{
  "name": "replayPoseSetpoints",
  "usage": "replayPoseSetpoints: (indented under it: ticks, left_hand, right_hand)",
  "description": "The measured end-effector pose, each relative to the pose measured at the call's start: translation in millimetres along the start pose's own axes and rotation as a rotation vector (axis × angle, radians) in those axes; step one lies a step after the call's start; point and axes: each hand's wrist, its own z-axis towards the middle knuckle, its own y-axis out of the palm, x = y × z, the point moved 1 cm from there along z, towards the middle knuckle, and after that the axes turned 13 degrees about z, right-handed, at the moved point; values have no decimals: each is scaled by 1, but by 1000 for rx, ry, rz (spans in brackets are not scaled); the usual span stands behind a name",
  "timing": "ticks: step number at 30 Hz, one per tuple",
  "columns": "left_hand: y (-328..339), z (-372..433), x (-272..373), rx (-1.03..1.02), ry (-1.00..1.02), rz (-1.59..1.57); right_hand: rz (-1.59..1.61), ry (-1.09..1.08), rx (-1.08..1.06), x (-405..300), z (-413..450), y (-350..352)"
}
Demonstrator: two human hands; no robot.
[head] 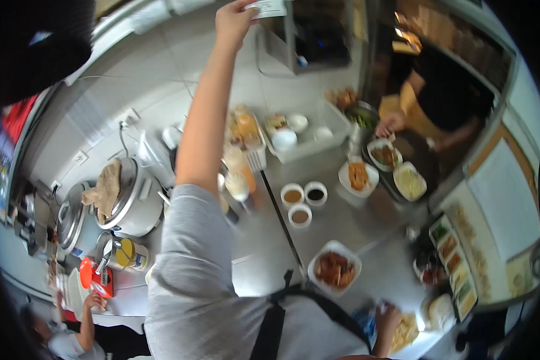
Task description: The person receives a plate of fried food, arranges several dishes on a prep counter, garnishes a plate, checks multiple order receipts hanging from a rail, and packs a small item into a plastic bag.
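My left arm stretches up to the top edge, where my left hand (pixel 235 20) pinches a white paper slip (pixel 272 8) bearing print. Low on the right, my right hand (pixel 387 315) is curled beside a pile of pale yellow food (pixel 405 333). Blur hides whether anything is in its fingers. Blue material (pixel 364 321) lies just left of it. In front of my body stands a white bowl of browned meat pieces (pixel 335 270). Farther up the steel counter (pixel 270 238) are three small sauce cups, one with dark sauce (pixel 315 194).
A co-worker's hand (pixel 391 123) is by a bowl of food (pixel 384 155) behind the opening at right. Left stand rice cookers (pixel 139 202), a cloth (pixel 105 189) and another person (pixel 74 337). Squeeze bottles (pixel 237 184), a plastic bin (pixel 306 148) and a garnish tray (pixel 454 265) border the counter.
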Motion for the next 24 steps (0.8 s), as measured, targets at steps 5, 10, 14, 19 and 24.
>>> replayPoseSetpoints:
  ticks: [5,10,14,19,24]
  left_hand:
    - [84,-308,70,-848,-226,126]
    - [158,-619,64,-1150,-330,-294]
    - [186,-680,58,-1196,-66,70]
    - [189,-676,54,-1227,135,324]
    - [189,-673,47,-1217,155,331]
  right_hand:
    - [343,18,279,-53,46,-32]
    - [301,-117,401,-29,75,-29]
    - [130,-206,213,-27,66,-24]
    - [19,-292,2,-6,60,-2]
    - [20,-430,44,-6,69,7]
